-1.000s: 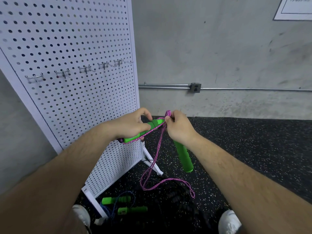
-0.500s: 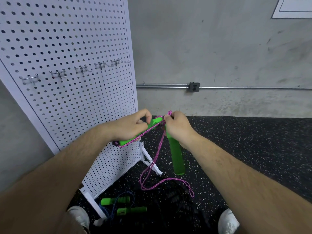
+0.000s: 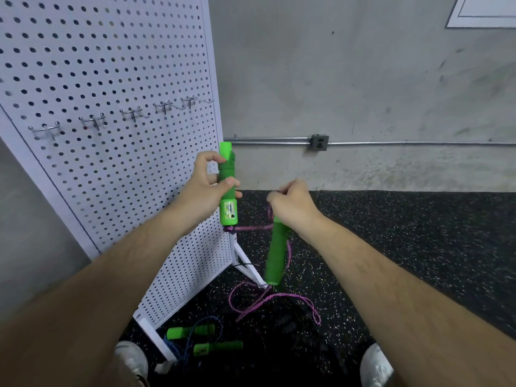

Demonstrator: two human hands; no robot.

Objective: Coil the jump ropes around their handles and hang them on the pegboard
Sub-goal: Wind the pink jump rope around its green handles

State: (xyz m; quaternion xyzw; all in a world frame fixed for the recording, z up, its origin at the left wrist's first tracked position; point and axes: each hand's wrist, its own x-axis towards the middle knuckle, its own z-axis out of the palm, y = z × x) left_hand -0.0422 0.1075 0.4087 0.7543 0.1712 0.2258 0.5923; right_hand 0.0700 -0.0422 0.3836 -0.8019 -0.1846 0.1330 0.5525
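Observation:
My left hand (image 3: 208,188) grips one green handle (image 3: 227,208) of the pink jump rope and holds it upright in front of the white pegboard (image 3: 97,79). My right hand (image 3: 293,203) holds the top of the second green handle (image 3: 275,252), which hangs down. A short stretch of pink rope (image 3: 252,228) runs taut between the two handles. The rest of the rope (image 3: 268,298) trails in loops on the floor. A row of metal hooks (image 3: 131,113) sticks out of the pegboard, all bare.
Another jump rope with green handles (image 3: 203,337) and a blue cord lies on the black speckled floor by the pegboard's white foot (image 3: 247,268). A dark rope pile (image 3: 290,325) lies beside it. My shoes (image 3: 131,358) show at the bottom. A concrete wall with a conduit (image 3: 279,139) stands behind.
My left hand has swung its handle from lying slanted to standing upright and lifted it. My hands have moved apart, and the rope is pulled straight between the handles.

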